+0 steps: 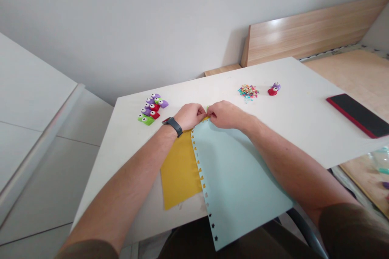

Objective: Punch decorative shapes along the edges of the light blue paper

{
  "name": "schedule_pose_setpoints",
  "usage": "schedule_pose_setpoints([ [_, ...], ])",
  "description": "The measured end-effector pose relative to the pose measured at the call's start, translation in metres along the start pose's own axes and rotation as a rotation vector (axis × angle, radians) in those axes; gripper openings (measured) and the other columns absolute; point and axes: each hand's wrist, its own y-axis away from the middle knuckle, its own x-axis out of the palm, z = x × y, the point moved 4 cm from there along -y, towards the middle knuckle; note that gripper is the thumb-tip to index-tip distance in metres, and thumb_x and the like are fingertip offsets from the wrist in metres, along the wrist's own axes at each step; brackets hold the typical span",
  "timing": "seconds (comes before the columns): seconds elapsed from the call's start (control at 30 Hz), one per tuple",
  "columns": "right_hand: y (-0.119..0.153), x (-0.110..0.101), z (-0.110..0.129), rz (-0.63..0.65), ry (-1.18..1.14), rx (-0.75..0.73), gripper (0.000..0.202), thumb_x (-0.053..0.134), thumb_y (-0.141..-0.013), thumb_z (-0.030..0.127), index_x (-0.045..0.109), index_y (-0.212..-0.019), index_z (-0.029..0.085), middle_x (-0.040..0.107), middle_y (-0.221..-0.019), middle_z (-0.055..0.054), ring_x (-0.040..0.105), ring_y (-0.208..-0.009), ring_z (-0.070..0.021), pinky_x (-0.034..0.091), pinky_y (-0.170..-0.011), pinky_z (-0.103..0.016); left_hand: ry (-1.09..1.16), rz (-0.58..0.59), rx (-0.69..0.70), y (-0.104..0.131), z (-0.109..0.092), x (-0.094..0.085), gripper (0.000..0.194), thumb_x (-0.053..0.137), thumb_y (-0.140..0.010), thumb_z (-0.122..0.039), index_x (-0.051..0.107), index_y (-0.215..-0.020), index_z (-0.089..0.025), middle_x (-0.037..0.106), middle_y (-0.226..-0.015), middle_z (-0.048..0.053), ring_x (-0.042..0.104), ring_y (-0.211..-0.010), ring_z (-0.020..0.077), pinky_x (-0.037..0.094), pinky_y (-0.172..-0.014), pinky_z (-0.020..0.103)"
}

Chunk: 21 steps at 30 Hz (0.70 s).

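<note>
Pale blue rectangular paper sheet (pixel 240 182) lies partly over a mustard-yellow paper sheet (pixel 182 170) on the white desk (pixel 304 117), its long axis apparently running from the hands toward the person, slanting slightly rightward, with its near left corner jutting past the desk's front edge. It looks smooth and gently bowed, and its left edge carries a row of small punched holes; the nearest ones read as dark stars, while yellow shows through several farther up. This edge curves rightward at its far end to meet the fingers. Both the left hand (pixel 190 115) and the right hand (pixel 226 114) have their fingers pinched closed there, close together, with the blue sheet extending nearward from them. A yellow-green sliver (pixel 208 108) shows between them; exactly what each grips I cannot tell.
</note>
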Motion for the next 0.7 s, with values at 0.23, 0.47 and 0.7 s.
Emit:
schedule_pose_setpoints([
  [0.23,0.0,0.0,0.001,0.026,0.006,-0.003,0.035,0.05,-0.089,0.018,0.08,-0.107,0.018,0.08,-0.107,-0.013,0.072,-0.101,-0.0257,0.048,-0.087,-0.032,-0.076,0.0,0.034,0.001,-0.005,0.0,0.018,0.06,-0.093,-0.031,0.072,-0.087,-0.019,0.078,-0.091,0.007,0.069,-0.079,0.0219,0.044,-0.067,0.031],
  [0.47,-0.001,0.0,0.0,0.034,-0.01,0.0,0.035,0.051,-0.089,0.017,0.08,-0.11,0.02,0.08,-0.11,-0.011,0.072,-0.103,-0.0251,0.049,-0.088,-0.03,-0.035,-0.059,0.03,0.002,0.0,-0.003,0.019,0.052,-0.097,-0.028,0.067,-0.09,-0.019,0.075,-0.092,0.008,0.067,-0.083,0.0226,0.046,-0.074,0.033],
  [0.7,0.0,0.003,0.003,0.006,0.013,0.003,0.031,0.05,-0.09,0.018,0.077,-0.105,0.016,0.079,-0.103,-0.015,0.073,-0.096,-0.0277,0.051,-0.08,-0.033,0.108,-0.234,0.05,-0.023,-0.025,-0.035,0.014,0.054,-0.097,-0.028,0.063,-0.095,-0.018,0.072,-0.092,0.006,0.063,-0.082,0.0201,0.047,-0.076,0.033],
])
